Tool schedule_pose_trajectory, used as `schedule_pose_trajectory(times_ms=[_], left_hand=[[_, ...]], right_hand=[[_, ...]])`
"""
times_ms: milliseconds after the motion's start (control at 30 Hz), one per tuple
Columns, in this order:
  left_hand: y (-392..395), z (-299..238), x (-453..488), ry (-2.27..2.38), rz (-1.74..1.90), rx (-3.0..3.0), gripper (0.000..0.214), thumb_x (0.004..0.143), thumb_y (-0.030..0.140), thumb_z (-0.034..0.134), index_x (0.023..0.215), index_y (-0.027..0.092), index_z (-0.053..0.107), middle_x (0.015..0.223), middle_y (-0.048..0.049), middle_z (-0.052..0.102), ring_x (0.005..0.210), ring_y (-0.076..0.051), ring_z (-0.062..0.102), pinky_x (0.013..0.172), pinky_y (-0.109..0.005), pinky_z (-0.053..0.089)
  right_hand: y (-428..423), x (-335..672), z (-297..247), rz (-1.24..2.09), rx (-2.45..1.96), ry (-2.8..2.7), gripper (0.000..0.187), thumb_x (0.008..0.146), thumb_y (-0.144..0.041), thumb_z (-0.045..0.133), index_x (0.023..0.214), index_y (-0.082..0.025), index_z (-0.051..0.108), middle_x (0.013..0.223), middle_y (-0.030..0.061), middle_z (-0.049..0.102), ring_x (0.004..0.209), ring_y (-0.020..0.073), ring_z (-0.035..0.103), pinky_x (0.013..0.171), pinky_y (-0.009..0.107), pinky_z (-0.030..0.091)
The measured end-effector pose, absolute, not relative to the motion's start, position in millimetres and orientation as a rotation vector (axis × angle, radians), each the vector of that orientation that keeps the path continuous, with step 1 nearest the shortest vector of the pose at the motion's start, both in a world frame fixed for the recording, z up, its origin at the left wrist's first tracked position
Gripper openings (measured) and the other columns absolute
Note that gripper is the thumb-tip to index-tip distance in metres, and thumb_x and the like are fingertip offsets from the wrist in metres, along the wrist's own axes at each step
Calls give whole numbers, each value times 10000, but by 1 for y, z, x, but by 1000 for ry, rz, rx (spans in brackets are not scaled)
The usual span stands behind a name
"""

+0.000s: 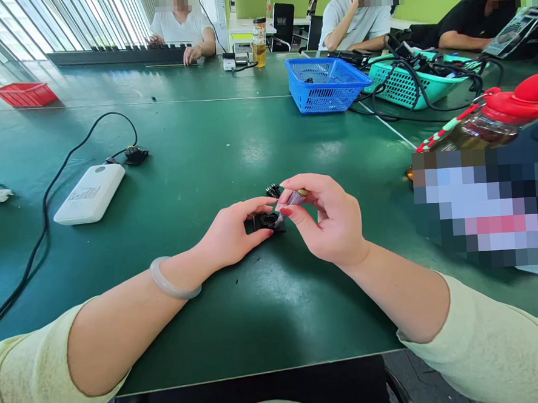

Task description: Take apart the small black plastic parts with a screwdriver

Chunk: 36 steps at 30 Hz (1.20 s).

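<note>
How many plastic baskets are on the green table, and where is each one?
3: a red basket at the far left, a blue basket right of centre, and a teal basket just right of the blue one. The pixelated area at right could hide others.

Left forearm [126,326] and right forearm [409,293] bare, angled inward, wrists [188,268] about straight. Left grip [228,235] half curled, thumb [258,239] nearer body, fingers extended opposite. Right grip [331,222] just beside, fingers bent, thumb and index finger [302,180] pinching.
</note>
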State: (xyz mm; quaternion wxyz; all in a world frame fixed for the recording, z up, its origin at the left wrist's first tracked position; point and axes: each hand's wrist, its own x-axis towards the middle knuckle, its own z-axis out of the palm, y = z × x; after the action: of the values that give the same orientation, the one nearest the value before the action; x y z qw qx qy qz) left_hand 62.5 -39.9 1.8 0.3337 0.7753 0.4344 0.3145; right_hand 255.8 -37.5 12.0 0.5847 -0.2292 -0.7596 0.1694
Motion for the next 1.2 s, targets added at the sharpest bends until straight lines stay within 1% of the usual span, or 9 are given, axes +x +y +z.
schedule_pose_trajectory(times_ms=[133,333,467,567,733,900,1000,1067,1200], left_hand=[[-38,-1,62,1132,840,2029,534,817,220,709,1341,230,608,1211,-61,729,1083,-221,684,1006,-434,544],[-36,-4,60,1159,823,2073,593,798,221,745,1370,233,591,1195,-76,720,1048,-226,679,979,-451,550],[-37,-3,60,1141,833,2082,588,810,232,734,1377,241,579,1225,-77,711,1056,-228,676,979,-450,548],[-38,-1,62,1130,834,2091,539,816,237,724,1339,238,597,1163,-60,724,1006,-221,682,957,-438,554],[-41,5,65,1127,829,2129,445,817,241,718,1254,230,633,1033,-23,729,913,-203,685,902,-396,563],[-42,8,65,1143,816,2158,412,837,241,688,1246,236,636,1031,-21,732,922,-206,681,896,-386,561],[-41,5,65,1145,804,2158,449,829,236,701,1272,239,627,1065,-30,730,952,-214,683,935,-412,552],[-40,3,63,1150,816,2152,507,815,231,720,1310,241,612,1106,-40,726,980,-219,681,958,-427,544],[-39,-1,62,1147,847,2152,577,798,220,740,1356,249,595,1110,-43,724,989,-219,678,959,-431,544]], right_hand=[[-38,256,12,381,-570,-1759,248,947,-178,611,1172,-281,625,1030,10,720,816,147,723,749,328,663],[-43,259,15,367,-512,-1607,221,1010,-272,534,1225,-295,579,962,28,701,803,179,727,712,376,668],[-46,256,13,382,-495,-1646,218,1015,-245,519,1221,-295,568,992,32,706,819,173,732,741,377,672],[-44,254,10,352,-457,-1703,242,1006,-192,508,1220,-289,566,1002,25,706,844,162,734,761,366,672],[-41,250,8,391,-468,-1782,287,958,-115,555,1194,-275,585,1002,14,719,853,141,734,757,310,664],[-42,249,9,390,-521,-1814,269,908,-167,660,1142,-286,602,946,-14,720,758,132,715,730,308,663],[-44,251,11,374,-504,-1763,253,943,-183,611,1171,-292,596,956,-5,719,777,142,723,720,315,658],[-46,253,13,346,-493,-1695,247,976,-214,566,1208,-297,583,961,9,713,796,161,726,724,345,657],[-46,257,14,321,-529,-1633,234,1009,-257,516,1231,-304,572,986,34,703,818,185,722,728,383,652]])
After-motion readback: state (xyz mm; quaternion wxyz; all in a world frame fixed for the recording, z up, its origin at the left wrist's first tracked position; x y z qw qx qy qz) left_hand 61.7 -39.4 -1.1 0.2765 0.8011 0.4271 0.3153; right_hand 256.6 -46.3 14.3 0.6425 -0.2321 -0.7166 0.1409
